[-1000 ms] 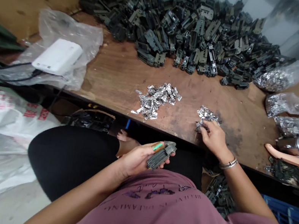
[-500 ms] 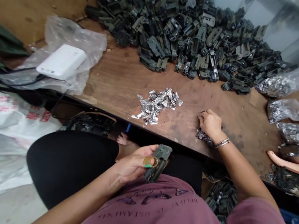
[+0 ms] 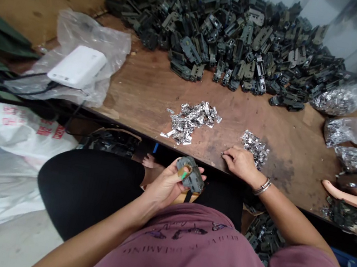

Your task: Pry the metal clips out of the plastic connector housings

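left hand grips gray part; right hand pinches tiny piece (type unclear), metal bits beside that hand.

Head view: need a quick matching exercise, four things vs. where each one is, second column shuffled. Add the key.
Things
1. Grey part
2. White box
3. Metal bracelet
4. Heap of dark parts

Places
A. On clear plastic
B. Along the back of the table
C. In the left hand
D. Around the wrist of the right hand

Pairs
1-C, 2-A, 3-D, 4-B
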A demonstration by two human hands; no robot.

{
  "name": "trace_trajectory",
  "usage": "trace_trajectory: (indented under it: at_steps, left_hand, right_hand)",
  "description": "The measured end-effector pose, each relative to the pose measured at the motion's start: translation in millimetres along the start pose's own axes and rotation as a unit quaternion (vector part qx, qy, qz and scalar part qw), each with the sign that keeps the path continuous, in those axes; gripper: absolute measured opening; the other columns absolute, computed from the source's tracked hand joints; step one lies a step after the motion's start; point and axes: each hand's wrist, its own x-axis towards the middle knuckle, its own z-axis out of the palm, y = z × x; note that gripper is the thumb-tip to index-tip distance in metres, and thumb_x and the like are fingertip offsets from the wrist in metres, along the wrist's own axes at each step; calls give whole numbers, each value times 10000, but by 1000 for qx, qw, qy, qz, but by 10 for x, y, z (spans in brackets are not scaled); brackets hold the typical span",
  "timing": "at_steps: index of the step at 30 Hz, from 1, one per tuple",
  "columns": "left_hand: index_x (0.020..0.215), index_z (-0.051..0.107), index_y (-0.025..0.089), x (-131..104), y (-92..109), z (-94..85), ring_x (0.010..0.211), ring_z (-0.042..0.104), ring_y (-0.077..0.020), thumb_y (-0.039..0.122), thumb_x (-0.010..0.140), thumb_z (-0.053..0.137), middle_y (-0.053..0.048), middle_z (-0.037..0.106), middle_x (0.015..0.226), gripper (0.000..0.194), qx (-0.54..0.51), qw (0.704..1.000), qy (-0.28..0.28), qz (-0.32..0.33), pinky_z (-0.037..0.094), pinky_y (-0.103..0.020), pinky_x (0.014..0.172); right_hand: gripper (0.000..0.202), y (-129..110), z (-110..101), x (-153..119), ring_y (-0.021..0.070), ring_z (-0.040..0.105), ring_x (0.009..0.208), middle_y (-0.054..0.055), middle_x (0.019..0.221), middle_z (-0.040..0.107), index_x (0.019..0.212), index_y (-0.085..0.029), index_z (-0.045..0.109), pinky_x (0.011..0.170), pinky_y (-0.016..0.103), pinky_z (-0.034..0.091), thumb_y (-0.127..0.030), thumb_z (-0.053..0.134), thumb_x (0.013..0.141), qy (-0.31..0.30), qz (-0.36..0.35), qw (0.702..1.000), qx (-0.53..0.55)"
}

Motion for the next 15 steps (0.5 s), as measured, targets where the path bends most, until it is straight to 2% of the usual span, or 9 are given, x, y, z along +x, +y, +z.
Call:
trace_trajectory:
  at_steps: [4, 7, 11, 13, 15]
  left_hand:
    - [977, 518, 201, -43, 14, 98, 922, 727, -264, 307, 625, 876, -52, 734, 999, 513, 46, 998, 19, 44, 582, -383, 785]
    - [997, 554, 183, -69, 30, 162, 950, 718, -260, 219, 556, 899, -45, 731, 977, 561, 50, 997, 23, 51, 575, -342, 791]
    - [911, 589, 144, -59, 6, 158, 891, 717, -264, 220, 522, 896, -56, 727, 880, 501, 63, 997, 17, 36, 568, -379, 799]
    - [885, 580, 151, -48, -19, 133, 831, 710, -224, 212, 531, 887, -34, 719, 838, 472, 86, 994, 23, 63, 559, -362, 790]
    - [878, 567, 165, -47, -35, 117, 779, 691, -177, 194, 525, 887, -5, 713, 821, 477, 119, 986, 36, 110, 548, -323, 775]
  right_hand:
    - [191, -59, -2, -50, 176, 657, 835, 71, 935, 725, 993, -176, 704, 769, 267, 475, -233, 530, 941, 44, -18, 997, 53]
    - [190, -120, 11, -89, 181, 649, 838, 74, 944, 714, 1007, -182, 701, 752, 268, 471, -214, 528, 934, 31, -21, 999, 27]
    - [215, -119, 52, -106, 194, 636, 799, 96, 936, 680, 996, -178, 712, 668, 275, 453, -215, 508, 940, 3, -1, 999, -45]
    - [212, -111, 61, -117, 196, 634, 787, 101, 921, 677, 972, -171, 714, 660, 278, 454, -212, 508, 941, 10, 5, 999, -31]
    - [184, -145, 42, -146, 189, 634, 793, 91, 898, 686, 952, -169, 702, 700, 282, 468, -205, 522, 934, 40, -5, 999, 33]
